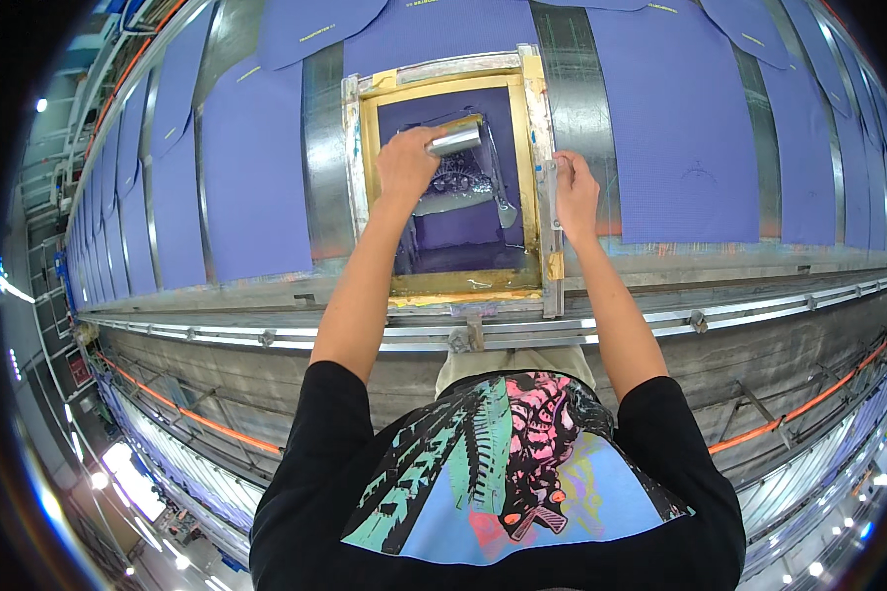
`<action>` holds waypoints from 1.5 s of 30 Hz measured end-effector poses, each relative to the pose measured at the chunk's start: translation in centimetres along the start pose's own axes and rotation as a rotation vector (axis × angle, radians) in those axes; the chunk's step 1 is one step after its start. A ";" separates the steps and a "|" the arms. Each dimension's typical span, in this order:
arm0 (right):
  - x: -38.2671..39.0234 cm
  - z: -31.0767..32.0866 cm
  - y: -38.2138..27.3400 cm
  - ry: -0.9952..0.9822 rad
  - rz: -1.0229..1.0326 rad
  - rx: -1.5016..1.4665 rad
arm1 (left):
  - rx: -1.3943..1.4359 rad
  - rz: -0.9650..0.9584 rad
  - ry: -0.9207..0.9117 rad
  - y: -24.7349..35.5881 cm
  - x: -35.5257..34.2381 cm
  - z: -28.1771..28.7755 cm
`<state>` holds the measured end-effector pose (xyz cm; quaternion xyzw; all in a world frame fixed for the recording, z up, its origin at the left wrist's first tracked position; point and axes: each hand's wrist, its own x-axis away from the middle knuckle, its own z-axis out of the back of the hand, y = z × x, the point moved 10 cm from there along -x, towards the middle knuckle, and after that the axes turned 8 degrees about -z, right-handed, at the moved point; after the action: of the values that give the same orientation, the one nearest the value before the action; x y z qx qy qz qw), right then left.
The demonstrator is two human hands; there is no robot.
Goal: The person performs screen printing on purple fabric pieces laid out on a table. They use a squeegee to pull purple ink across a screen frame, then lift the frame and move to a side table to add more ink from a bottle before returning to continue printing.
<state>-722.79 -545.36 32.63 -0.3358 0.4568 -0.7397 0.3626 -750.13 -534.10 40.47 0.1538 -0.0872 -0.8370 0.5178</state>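
Note:
A screen printing frame (447,67) with yellowish tape round its inner edge lies over the purple fabric pieces. Inside it, my left hand (407,165) is closed round a squeegee (457,139) with a silver metal handle, near the far part of the mesh. Wet, glossy clear ink (455,203) lies in a smeared band across the middle of the dark mesh (453,234). My right hand (576,194) grips the right rail of the frame, with its fingers curled over a metal strip there. The lower edge of the squeegee is hidden by its handle.
Purple fabric panels (675,128) lie in a row along a long table with dark metal strips (583,118) between them. A metal rail (650,323) with clamps runs along the table's near edge, just before my body. Orange pipes (197,419) run below.

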 end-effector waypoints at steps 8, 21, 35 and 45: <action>-0.2 0.6 0.8 0.047 -0.017 -0.003 | 0.014 -0.161 0.002 5.4 11.8 -1.3; 0.2 0.7 1.2 0.018 -0.036 -0.012 | -0.027 0.054 -0.167 3.0 4.3 -1.8; 0.2 1.6 -3.0 0.051 0.120 0.008 | 0.197 -0.019 0.150 8.4 15.2 0.6; -0.1 0.7 4.8 0.012 0.077 -0.154 | 0.193 -0.232 -0.080 9.3 16.4 -2.1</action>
<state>-721.06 -547.09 28.47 -0.3404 0.5272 -0.6898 0.3612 -748.37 -552.88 38.63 0.1784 -0.1697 -0.8844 0.3966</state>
